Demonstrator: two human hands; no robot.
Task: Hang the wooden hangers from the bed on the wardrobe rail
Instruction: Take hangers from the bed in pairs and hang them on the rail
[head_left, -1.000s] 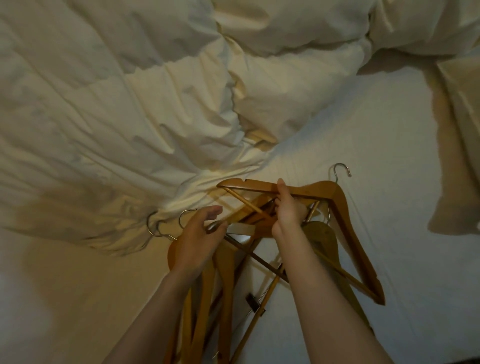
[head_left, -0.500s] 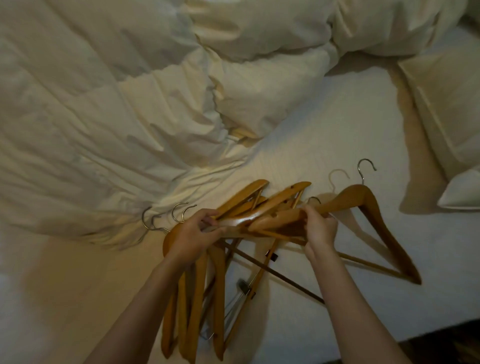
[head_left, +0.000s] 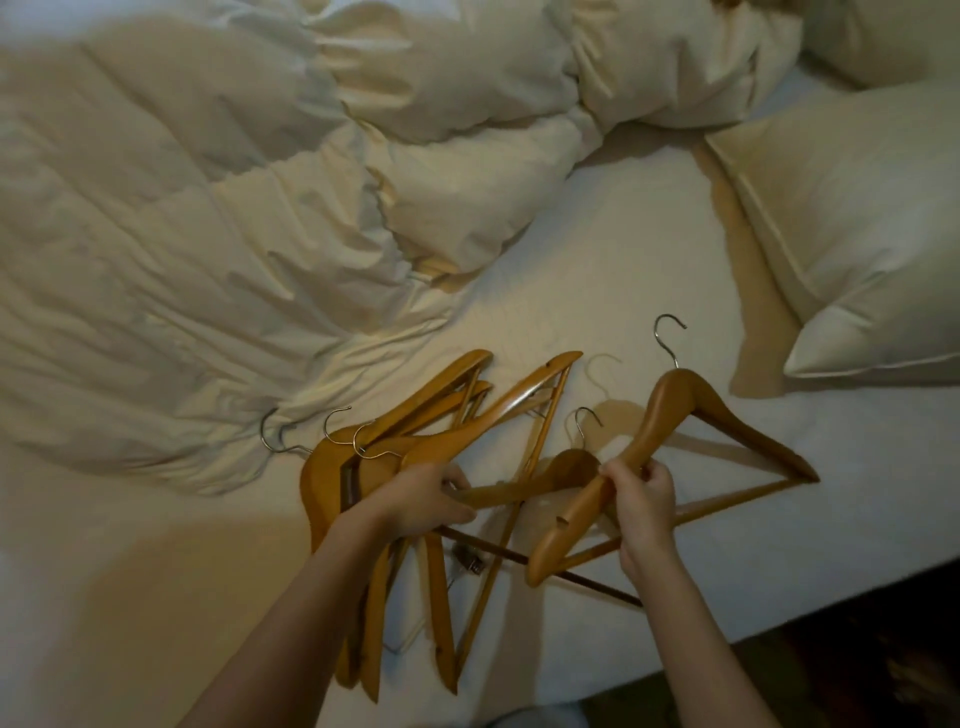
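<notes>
- The right hand (head_left: 647, 501) has the single wooden hanger (head_left: 670, 410), its fingers (head_left: 657, 475) curled round the hanger's near shoulder arm, about halfway along it.
- That gripped arm runs from 7 o'clock up to 1 o'clock. The metal hook (head_left: 666, 332) stands beyond the fingers at 12 o'clock, pointing away from the person. The other shoulder and the bar trail out toward 3 o'clock, low over the bed (head_left: 597, 270).
- The left hand (head_left: 421, 501) grips the bundle of hangers (head_left: 447, 410) where they cross. Their hooks fan out at 10 o'clock by the duvet (head_left: 182, 234), and the long arms splay to 1 o'clock and 6 o'clock.
- A third hanger (head_left: 563, 467) lies between the two hands, hook toward 12 o'clock, one arm reaching to the left fingers (head_left: 454, 512). I cannot tell whether they hold it too.
- The single hanger crosses over this middle one, so it probably has to lift toward 12 or 1 o'clock to come free.
- The right hand is the nearer one for the first hang, but its grip sits well down from the hook, so it would likely need to shift before hanging.
- The wardrobe rail is out of view.
- A pillow (head_left: 857, 218) lies at 2 o'clock.
</notes>
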